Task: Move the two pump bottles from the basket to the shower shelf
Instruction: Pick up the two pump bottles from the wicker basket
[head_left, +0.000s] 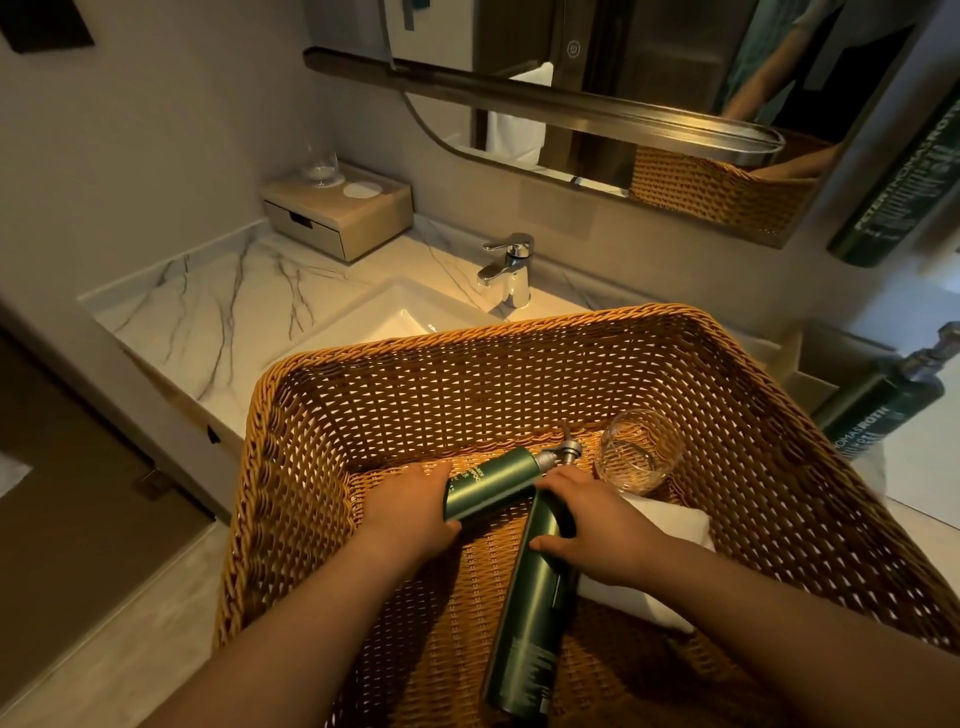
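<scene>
Head view: two green pump bottles lie in the wicker basket (311, 467), one (488, 483) under the left hand (410, 512), the longer one (535, 597) under the right hand (597, 525); each hand's fingers are wrapped around its bottle. The likely mishap: the first bottle's pump head lies near the single drinking glass (636, 449), so a careless lift could knock it over. One folded white towel (654, 566) lies beneath the right wrist. Outside, two more green bottles stand at the right edge, and the desk holds one faucet (509, 267).
</scene>
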